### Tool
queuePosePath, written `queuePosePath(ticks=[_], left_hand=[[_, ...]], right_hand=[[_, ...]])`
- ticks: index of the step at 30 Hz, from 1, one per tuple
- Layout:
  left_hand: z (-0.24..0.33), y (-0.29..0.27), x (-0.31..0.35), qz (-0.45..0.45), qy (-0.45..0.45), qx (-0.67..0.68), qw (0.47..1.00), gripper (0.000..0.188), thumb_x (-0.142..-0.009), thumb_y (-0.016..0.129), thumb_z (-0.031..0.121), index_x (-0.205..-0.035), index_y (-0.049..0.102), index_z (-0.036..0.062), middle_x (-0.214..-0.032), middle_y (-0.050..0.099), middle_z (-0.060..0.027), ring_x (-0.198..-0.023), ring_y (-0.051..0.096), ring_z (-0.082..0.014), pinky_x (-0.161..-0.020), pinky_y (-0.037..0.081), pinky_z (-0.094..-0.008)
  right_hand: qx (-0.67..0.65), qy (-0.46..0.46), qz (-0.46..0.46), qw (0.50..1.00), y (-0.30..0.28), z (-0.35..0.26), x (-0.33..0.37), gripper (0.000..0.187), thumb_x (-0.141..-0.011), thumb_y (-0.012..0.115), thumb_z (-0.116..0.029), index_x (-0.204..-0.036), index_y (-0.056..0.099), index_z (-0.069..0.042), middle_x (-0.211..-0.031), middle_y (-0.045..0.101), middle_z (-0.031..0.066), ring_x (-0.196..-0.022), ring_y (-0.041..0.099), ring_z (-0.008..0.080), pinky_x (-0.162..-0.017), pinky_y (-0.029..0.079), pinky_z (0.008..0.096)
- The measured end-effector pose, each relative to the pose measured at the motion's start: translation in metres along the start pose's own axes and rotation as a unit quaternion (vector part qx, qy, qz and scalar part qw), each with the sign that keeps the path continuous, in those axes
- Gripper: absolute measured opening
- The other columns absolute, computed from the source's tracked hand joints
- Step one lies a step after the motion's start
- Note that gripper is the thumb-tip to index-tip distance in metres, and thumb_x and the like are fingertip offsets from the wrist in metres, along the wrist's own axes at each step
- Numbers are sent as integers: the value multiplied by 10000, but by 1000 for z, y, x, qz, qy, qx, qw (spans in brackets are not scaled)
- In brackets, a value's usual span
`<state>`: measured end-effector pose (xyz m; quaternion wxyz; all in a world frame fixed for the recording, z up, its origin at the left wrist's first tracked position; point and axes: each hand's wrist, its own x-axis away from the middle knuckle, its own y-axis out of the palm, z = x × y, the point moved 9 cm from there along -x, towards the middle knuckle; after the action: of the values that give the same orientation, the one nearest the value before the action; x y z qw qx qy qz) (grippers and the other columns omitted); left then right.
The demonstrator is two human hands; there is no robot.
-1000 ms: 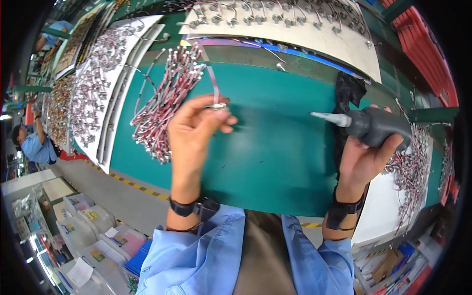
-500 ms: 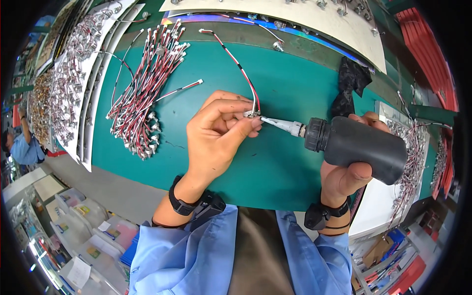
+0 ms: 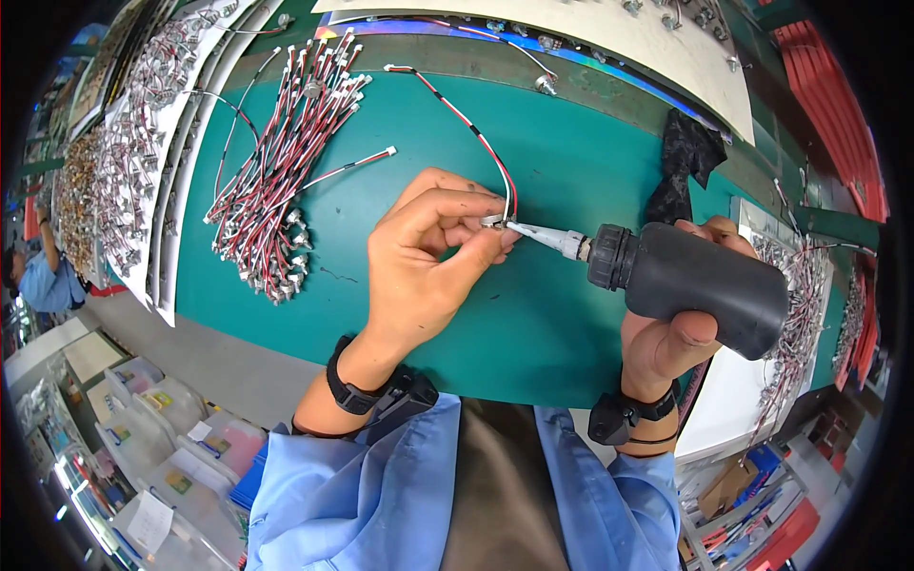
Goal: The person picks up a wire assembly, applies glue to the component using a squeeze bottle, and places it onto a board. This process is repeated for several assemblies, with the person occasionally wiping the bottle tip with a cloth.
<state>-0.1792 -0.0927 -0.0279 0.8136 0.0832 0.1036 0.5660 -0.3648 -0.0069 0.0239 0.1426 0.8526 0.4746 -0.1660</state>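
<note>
In the head view, the left hand (image 3: 424,262) had its thumb and finger pinched close together on a small metal part (image 3: 491,221) at the near end of a thin red, black and white wire lead (image 3: 474,129). The lead curved away to the far left, with a little white plug (image 3: 389,68) at its end. The right hand (image 3: 657,350) was wrapped around a black squeeze bottle (image 3: 709,285), tipped on its side, its long grey nozzle (image 3: 552,238) pointing left. A second ago the bottle was well apart from the left hand; now the nozzle tip was right by the metal part, so both hands met at one spot. I could not tell if it touched. A big bundle of leads (image 3: 276,171) lay left on the green mat (image 3: 571,143)
</note>
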Motion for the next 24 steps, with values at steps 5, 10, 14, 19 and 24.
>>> queuePosePath(ticks=[5, 10, 14, 19, 24], left_hand=[[1, 1, 0, -4, 5, -8, 1000, 181, -721, 535, -148, -892, 538, -89, -958, 486, -119, -705, 599, -152, -624, 532, -244], [2, 1, 0, -5, 5, -11, 1000, 183, -718, 529, -152, -891, 541, -91, -952, 485, -115, -695, 594, -137, -624, 530, -241], [2, 1, 0, -5, 7, -20, 1000, 179, -718, 533, -150, -887, 545, -92, -943, 483, -109, -683, 588, -126, -623, 530, -238], [1, 1, 0, -4, 4, -20, 1000, 179, -713, 540, -152, -883, 547, -93, -934, 482, -104, -671, 579, -115, -620, 528, -234], [2, 1, -1, -10, 0, -16, 1000, 187, -710, 534, -158, -886, 548, -94, -937, 481, -118, -731, 591, -145, -643, 528, -224]], right_hand=[[6, -18, 11, 1000, 0, 0, 1, 737, -697, 645, -484, -1202, 352, -33, -1157, 386, 116, -1016, 495, 224, -868, 423, 352], [-5, -25, 3, 1000, -1, -1, 0, 729, -681, 671, -452, -1189, 361, -32, -1148, 405, 121, -1001, 514, 230, -849, 447, 348], [4, -41, 18, 999, -1, -3, -1, 737, -646, 684, -468, -1143, 379, -17, -1092, 444, 113, -930, 532, 238, -790, 460, 343], [34, -75, 51, 995, -6, -7, -1, 765, -595, 674, -542, -1056, 412, 10, -977, 505, 88, -786, 545, 239, -679, 460, 333], [49, -78, 52, 994, -5, -9, -2, 771, -589, 667, -561, -1041, 419, 14, -965, 509, 88, -757, 537, 235, -660, 455, 336]])
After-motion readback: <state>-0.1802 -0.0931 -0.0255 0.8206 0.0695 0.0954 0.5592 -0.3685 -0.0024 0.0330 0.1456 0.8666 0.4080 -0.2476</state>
